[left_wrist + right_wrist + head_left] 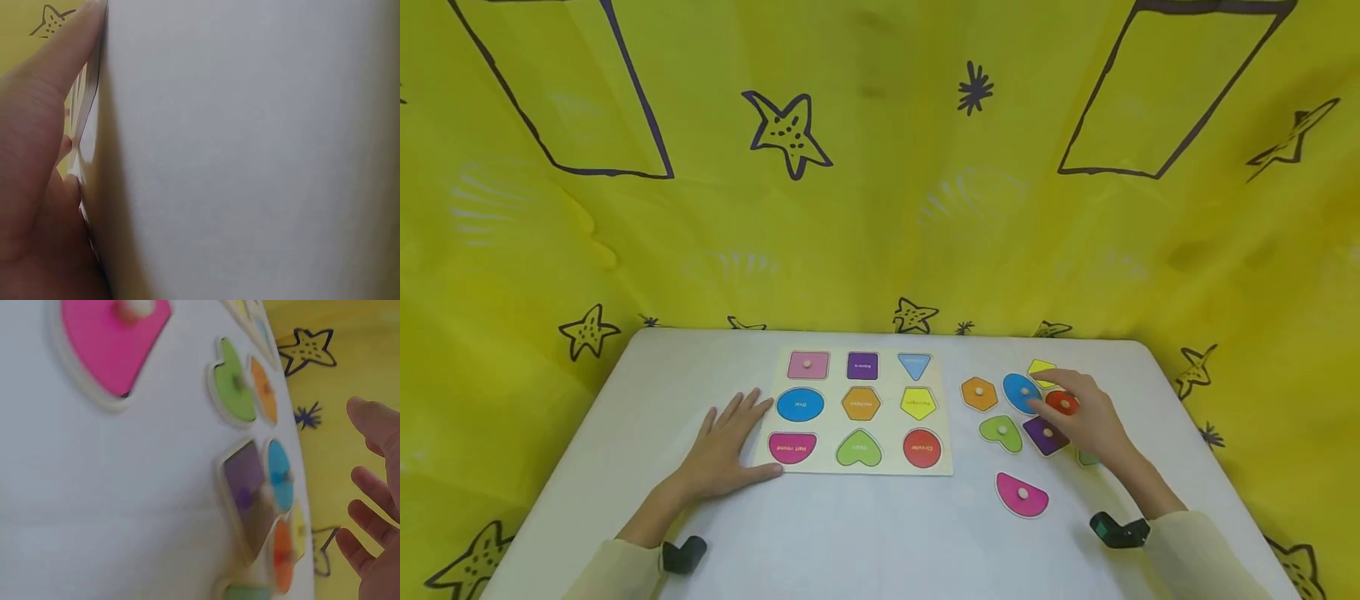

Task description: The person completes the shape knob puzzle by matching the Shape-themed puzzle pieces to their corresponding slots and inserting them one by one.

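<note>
A pale shape puzzle board (827, 427) lies flat, with a knobbed pink rectangle piece (820, 371) sitting in its far left recess. At the board's left edge rests my left hand (722, 450), fingers spread, thumb by the near corner. My right hand (1086, 421) hovers over the loose pieces, holding nothing, thumb and fingers apart. Its fingertips are nearest the blue oval piece (1013, 385), beside a yellow piece (1039, 366) and a red round piece (1058, 410). Below them is a purple square piece (1036, 427). The right hand partly hides a green piece (247, 592).
Left of the blue oval lie an orange hexagon piece (973, 404) and a green heart piece (992, 427). A pink half-round piece (1011, 500) lies nearer the front. Behind the white table (865, 533) hangs a yellow curtain (865, 217).
</note>
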Motion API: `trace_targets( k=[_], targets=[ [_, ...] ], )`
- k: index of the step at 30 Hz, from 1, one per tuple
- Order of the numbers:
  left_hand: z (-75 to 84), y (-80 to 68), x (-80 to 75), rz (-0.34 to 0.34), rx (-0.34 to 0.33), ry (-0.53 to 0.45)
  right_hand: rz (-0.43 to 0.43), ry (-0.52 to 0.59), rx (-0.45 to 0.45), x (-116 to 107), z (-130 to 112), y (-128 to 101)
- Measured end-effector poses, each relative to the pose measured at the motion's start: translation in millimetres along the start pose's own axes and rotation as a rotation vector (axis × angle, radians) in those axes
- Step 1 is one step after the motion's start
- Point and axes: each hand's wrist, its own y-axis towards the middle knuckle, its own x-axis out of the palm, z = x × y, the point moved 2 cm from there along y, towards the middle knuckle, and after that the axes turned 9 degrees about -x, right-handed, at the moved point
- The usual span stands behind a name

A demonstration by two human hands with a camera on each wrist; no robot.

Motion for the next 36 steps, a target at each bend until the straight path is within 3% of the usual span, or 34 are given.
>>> trace_targets(
  k=[9,18,27,36],
  targets=[
    [-6.6,0.9,-4.7,-0.031,-0.016,0.01,-0.053,0.019,0.107,5,18,-31],
    [-4.6,1.1,-4.0,-0.004,-0.007,-0.015,-0.026,0.001,0.095,14,31,-41],
    [1.1,3.3,-7.1,-0.021,-0.018,-0.018,-0.006,-0.026,0.09,16,36,-46],
    [-3.8,2.9,-0.1,-0.036,-0.031,-0.006,-0.006,-0.01,0.085,19,38,-48]
  ],
)
